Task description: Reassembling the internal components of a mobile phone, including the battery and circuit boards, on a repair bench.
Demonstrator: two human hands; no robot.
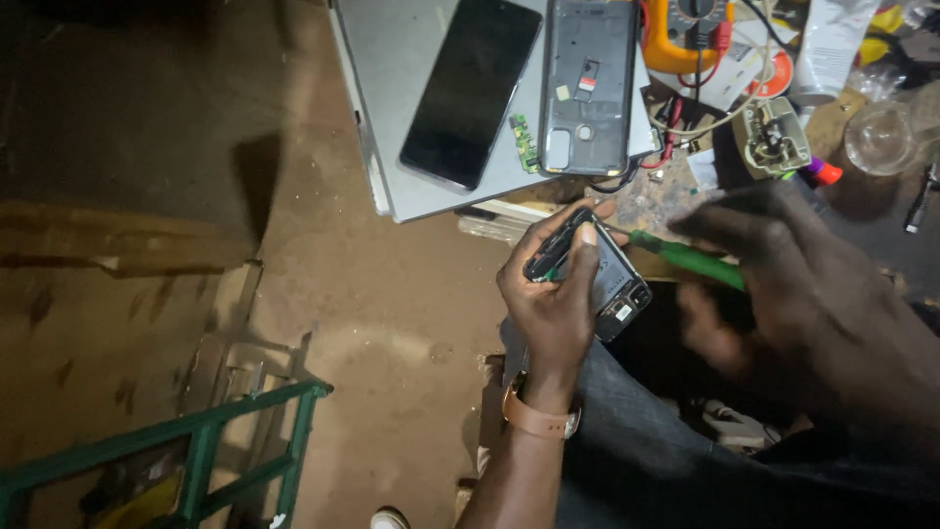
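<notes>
An opened phone body (597, 274), back removed, is gripped in the left hand (553, 304) off the tabletop's near edge. A green-handled screwdriver (685, 257) is clenched in the blurred right hand (783, 284), tip at its frame; the internals remain seated.

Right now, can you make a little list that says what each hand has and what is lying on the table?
left hand: grips an opened phone, its inner parts showing
right hand: blurred, holds a green-handled tool tipped toward the opened phone
wrist: tan watch strap on the left arm
grey laptop: shut, with a black phone and a phone back frame on top
table far edge: yellow meter, clear glass
</notes>
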